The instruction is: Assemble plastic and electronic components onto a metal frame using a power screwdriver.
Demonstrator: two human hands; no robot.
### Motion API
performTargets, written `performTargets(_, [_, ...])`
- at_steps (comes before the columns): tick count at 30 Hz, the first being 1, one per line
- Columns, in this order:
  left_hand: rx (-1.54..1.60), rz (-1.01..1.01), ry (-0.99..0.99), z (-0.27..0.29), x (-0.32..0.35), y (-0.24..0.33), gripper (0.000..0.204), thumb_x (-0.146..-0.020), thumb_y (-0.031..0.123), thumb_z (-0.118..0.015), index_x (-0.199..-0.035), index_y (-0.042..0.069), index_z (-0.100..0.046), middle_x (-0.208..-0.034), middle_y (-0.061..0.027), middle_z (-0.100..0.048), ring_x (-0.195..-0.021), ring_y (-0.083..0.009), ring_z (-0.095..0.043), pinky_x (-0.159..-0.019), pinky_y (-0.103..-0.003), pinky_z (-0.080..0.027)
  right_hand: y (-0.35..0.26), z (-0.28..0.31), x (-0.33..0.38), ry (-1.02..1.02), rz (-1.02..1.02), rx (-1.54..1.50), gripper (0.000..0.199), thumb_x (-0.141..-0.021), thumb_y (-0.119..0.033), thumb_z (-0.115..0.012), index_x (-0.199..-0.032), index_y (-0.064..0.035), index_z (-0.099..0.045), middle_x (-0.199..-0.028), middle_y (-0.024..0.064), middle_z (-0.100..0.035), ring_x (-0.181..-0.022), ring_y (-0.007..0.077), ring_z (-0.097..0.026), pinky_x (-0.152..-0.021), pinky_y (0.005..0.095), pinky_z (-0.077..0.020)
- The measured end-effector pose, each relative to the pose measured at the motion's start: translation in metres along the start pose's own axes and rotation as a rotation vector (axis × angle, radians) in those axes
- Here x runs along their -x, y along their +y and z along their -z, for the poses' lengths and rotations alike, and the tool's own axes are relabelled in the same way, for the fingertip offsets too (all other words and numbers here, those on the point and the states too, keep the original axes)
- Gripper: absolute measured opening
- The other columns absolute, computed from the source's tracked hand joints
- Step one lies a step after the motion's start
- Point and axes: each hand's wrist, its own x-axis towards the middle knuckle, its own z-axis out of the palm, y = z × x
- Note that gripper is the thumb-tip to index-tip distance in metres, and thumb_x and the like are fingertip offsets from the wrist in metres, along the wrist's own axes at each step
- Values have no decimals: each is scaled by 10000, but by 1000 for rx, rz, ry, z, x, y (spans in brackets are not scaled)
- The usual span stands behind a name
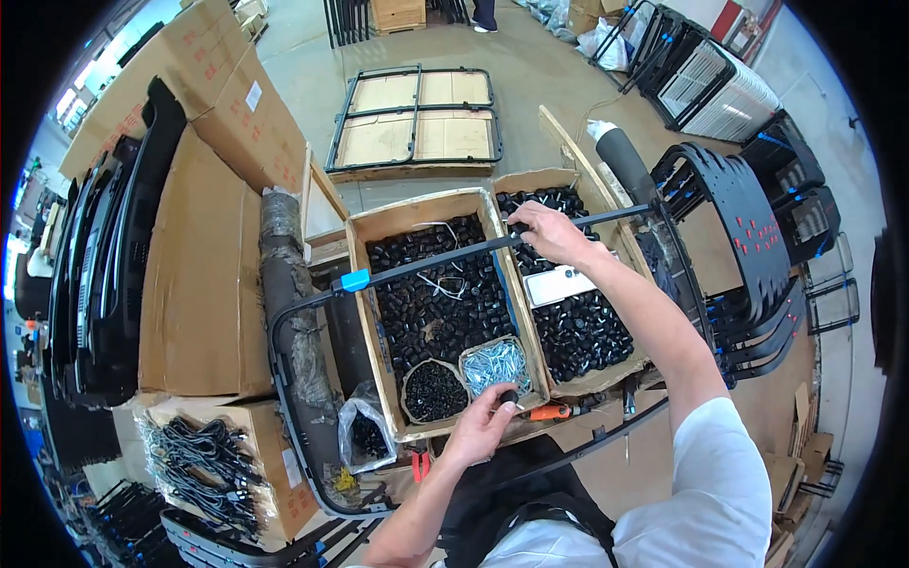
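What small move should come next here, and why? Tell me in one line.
Probably bring the left hand, which pinches a small black cap beside the tub of silver screws, toward the black frame tube. The right hand already grips that tube above the boxes of caps, steadying it.

Right hand (547, 233) reaches forward, fingers curled; left hand (481, 426) pinches, close in.

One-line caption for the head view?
Right hand grips a black metal frame over boxed black caps; left hand pinches one.
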Motion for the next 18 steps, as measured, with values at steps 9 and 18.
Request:
performTargets(9, [85,19,169,18,67,-16,344,-1082,170,-615,-1412,75,-596,-1022,-20,-677,-921,-114,-629,-864,-301,-533,-13,4,-23,-40,-22,347,340,-924,-325,-706,-1094,-33,-743,-1041,230,-762,-1068,402,-720,-975,501,-553])
performTargets(18, [-77,90,275,-30,115,-12,365,-1084,123,-577,-1436,28,-562,-1185,-86,-700,-1075,-145,-679,-971,-320,-541,-9,-12,-34,-61,-91,412,536,-1092,-484,-465,-1170,-2,-688,-1101,281,-753,-1096,459,-718,-976,566,-562])
